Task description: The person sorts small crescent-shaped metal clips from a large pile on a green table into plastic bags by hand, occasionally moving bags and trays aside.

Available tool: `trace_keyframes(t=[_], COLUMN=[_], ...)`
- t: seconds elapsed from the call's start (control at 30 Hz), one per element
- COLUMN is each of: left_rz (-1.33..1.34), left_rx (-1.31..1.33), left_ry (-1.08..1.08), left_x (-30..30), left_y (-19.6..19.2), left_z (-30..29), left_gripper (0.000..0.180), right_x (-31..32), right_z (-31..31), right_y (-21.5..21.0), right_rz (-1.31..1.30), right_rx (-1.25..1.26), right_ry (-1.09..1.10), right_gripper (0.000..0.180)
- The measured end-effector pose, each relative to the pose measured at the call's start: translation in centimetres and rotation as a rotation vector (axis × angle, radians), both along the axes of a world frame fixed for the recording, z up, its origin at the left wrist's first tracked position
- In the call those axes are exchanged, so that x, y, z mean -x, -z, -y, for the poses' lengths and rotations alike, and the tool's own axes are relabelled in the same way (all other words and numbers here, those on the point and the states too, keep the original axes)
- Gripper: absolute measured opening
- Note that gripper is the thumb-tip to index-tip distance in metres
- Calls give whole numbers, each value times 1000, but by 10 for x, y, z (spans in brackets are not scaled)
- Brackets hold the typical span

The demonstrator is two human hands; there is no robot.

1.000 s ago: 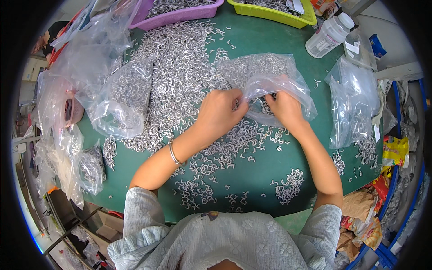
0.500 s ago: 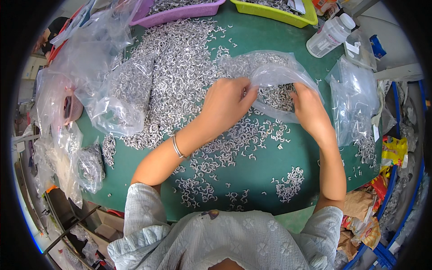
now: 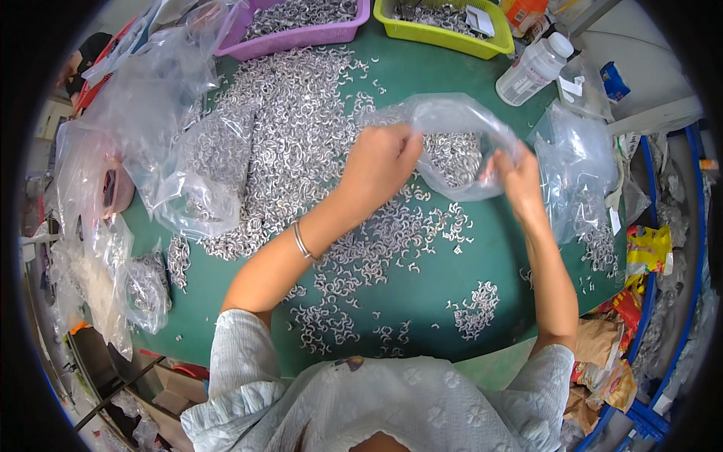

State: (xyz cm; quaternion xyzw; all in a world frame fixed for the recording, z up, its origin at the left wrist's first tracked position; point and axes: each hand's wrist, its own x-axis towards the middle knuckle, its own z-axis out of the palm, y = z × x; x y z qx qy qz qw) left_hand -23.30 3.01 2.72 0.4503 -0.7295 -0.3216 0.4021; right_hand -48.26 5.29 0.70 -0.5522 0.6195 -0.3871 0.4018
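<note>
A clear plastic bag (image 3: 452, 113) lies at mid table with its mouth toward me, holding many small silvery curved metal pieces (image 3: 454, 157). My left hand (image 3: 379, 162) pinches the left edge of the bag's mouth. On the opposite side my right hand (image 3: 516, 177) grips the mouth's right edge, its fingers partly inside and slightly blurred. Left of the bag spreads a large heap of the same curved pieces (image 3: 290, 128), and a thinner scatter (image 3: 376, 241) lies below my left hand.
A purple basket (image 3: 301, 38) and a yellow-green basket (image 3: 444, 38) of metal pieces stand at the back. A white bottle (image 3: 535, 69) is at the back right. Filled clear bags (image 3: 207, 158) lie left, more plastic bags (image 3: 576, 162) right. A small pile (image 3: 476, 310) sits near the front edge.
The bag's mouth has opened wider and shows more of the pieces inside. My right hand has shifted slightly and turned at the bag's edge. The left hand keeps its hold.
</note>
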Motion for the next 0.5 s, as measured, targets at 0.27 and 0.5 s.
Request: trace_keyframes(t=[0.27, 0.5], left_rz=[-108, -112], left_rx=[-317, -323], left_ry=[-72, -55], left_x=[-30, -33], left_y=[11, 25], left_z=[29, 20], left_gripper=[35, 34], right_x=[-115, -63], right_z=[81, 75], right_y=[-55, -61], right_rz=[-258, 52], right_rx=[504, 238], right_ry=[-252, -233], right_gripper=[40, 43])
